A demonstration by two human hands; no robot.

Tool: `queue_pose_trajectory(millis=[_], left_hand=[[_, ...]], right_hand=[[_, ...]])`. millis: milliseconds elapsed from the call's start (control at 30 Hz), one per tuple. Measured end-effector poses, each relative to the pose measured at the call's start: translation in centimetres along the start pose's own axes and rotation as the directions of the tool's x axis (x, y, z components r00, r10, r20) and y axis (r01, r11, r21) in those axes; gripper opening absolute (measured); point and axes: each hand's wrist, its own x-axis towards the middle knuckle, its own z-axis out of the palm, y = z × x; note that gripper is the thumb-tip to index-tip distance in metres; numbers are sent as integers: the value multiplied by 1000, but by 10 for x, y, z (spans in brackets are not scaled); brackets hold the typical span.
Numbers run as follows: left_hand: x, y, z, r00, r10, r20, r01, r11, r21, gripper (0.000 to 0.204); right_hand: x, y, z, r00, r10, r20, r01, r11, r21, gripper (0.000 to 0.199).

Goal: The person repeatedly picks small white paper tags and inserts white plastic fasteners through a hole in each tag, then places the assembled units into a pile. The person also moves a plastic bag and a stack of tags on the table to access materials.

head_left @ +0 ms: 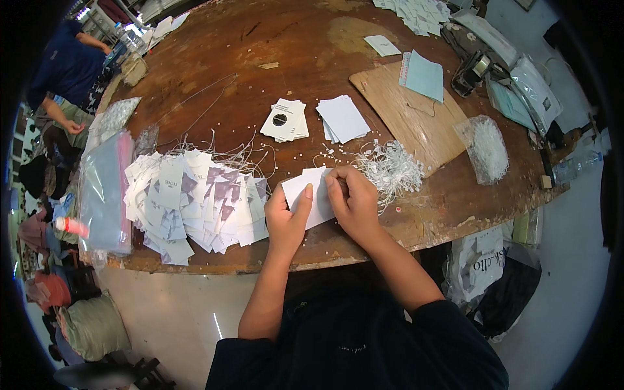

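Paper tags [172, 188] lie heaped left on the counter [279, 65]. Left hand [287, 218] grips white cards [318, 211] over the counter's near edge; judged light, fairly stiff, easily creased, best taken by the edges. Right hand [353, 200] pinches their right side; bundled strings [393, 168] lie beyond.

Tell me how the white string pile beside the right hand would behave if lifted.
The white string pile would probably sag, since its thin strands curl loosely. It looks likely light for its bulk. Some strands may snag and trail, given their tangled overlap.
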Motion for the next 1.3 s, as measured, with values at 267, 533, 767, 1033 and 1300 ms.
queue_pose_trajectory(millis=[267,533,767,1033,1300], left_hand=[[-2,4,2,969,242,40,-244,929,278,18],[2,10,-1,694,656,298,-616,325,718,32],[-7,15,-1,652,670,354,-573,129,809,22],[-14,33,-60,677,630,382,-504,18,863,30],[35,57,-128,904,419,-86,84,25,996,37]], right_hand=[[-2,4,1,998,54,30,-53,998,-41,7],[6,13,-16,780,460,423,-625,549,555,11],[6,16,-15,704,496,508,-707,423,566,15],[16,20,-22,850,525,47,-480,734,481,22],[37,33,-26,988,146,-48,-152,970,-189,31]])
